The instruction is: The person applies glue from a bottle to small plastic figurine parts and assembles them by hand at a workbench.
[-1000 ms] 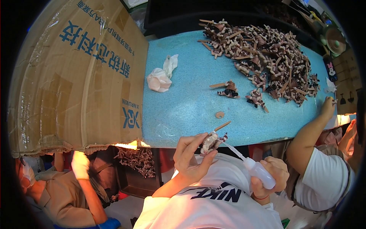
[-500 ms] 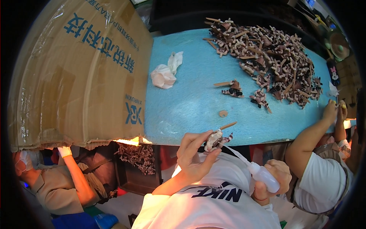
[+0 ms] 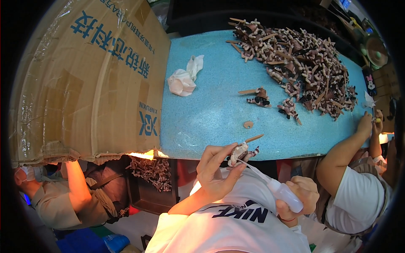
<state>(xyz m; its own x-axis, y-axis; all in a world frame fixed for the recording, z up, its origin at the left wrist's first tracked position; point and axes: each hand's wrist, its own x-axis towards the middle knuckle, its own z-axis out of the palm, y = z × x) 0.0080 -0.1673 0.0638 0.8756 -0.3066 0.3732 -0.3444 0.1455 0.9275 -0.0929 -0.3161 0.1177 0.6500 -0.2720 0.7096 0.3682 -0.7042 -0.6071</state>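
Note:
Between thumb and fingers, my left hand [image 3: 215,169] pinches a small painted figurine [image 3: 238,153] with a long brown blade-like piece sticking out to the right. In my right hand [image 3: 304,192] is a white squeeze bottle [image 3: 285,195] with a thin tapered nozzle. The nozzle tip meets the underside of the figurine, or comes very close to it. Both hands are just off the near edge of the blue-topped table [image 3: 211,122]. Two similar figurines lie apart on the table, one [image 3: 259,98] above the other [image 3: 288,110]. Nearby is a small tan ring-like piece [image 3: 248,125].
A large heap of figurines [image 3: 303,67] covers the table's far right. Crumpled white tissue [image 3: 182,82] lies left of centre, beside a tall cardboard box [image 3: 97,84]. Below the box, a dark tray [image 3: 154,198] holds more figurines. Co-workers sit at right [image 3: 354,198] and left [image 3: 57,202].
The bottle in my right hand has shifted slightly left and its nozzle points lower on the figurine. My left hand has barely moved. The left co-worker's arm has moved.

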